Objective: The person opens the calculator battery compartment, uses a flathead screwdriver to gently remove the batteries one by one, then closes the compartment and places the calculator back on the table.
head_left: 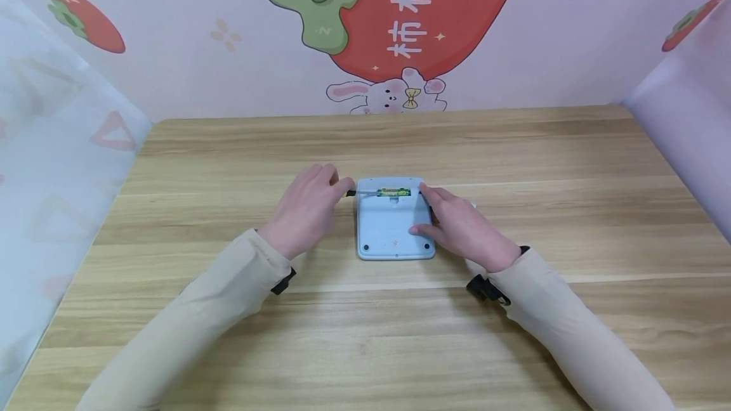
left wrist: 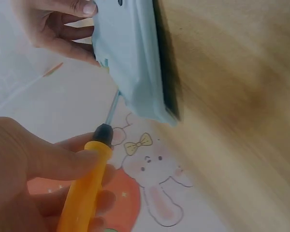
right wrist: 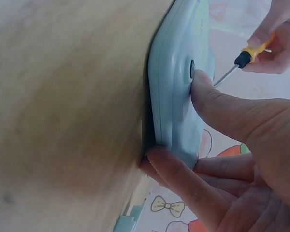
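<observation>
A light blue flat device (head_left: pixel 394 227) lies back side up on the table, with round dark feet near its lower corners. In its open battery slot sits a green battery (head_left: pixel 393 193). My left hand (head_left: pixel 308 205) grips a screwdriver (left wrist: pixel 84 193) by its yellow handle. From the left, the thin metal shaft (head_left: pixel 367 193) reaches over the device to the battery's end. At the device's right side, my right hand (head_left: pixel 459 224) holds the edge, thumb (right wrist: pixel 217 99) on the back near a foot and fingers along the side and far edge.
A small pale blue piece (right wrist: pixel 128 222) lies on the table just past the right hand. The wooden table (head_left: pixel 377 347) ends at a back wall (head_left: pixel 200 75) printed with persimmons and a rabbit. Wrist-worn cameras sit at both cuffs.
</observation>
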